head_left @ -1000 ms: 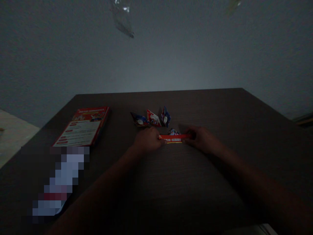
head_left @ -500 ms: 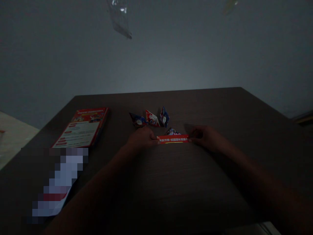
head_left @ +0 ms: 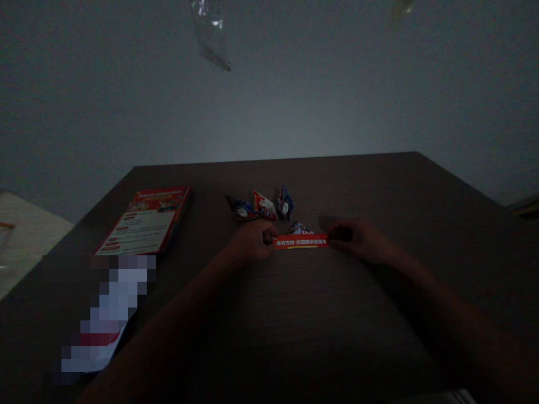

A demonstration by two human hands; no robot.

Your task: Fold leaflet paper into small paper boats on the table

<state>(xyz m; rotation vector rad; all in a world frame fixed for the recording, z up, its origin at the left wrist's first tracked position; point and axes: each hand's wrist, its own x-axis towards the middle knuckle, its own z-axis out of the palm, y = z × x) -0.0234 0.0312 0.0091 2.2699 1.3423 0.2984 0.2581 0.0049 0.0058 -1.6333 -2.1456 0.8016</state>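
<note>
A folded paper (head_left: 301,241) lies across the middle, its red strip printed with white characters facing me and a patterned, peaked part rising behind. My left hand (head_left: 255,241) pinches its left end between thumb and finger. At the right end my right hand (head_left: 357,238) does the same. Just beyond stand three small folded paper pieces: a dark blue one (head_left: 242,209), a red and white one (head_left: 265,205) and another blue one (head_left: 286,203).
A stack of printed red and white flyers (head_left: 145,221) lies on the dark wooden table (head_left: 362,185) at the left. Nearer me is a blurred-out whitish sheet (head_left: 118,314). A clear plastic bag (head_left: 213,36) is on the wall (head_left: 303,95) behind.
The whole view has shifted slightly. My left hand's fingers have changed their position on the paper's left end, uncovering more of the print. Both hands still hold the paper.
</note>
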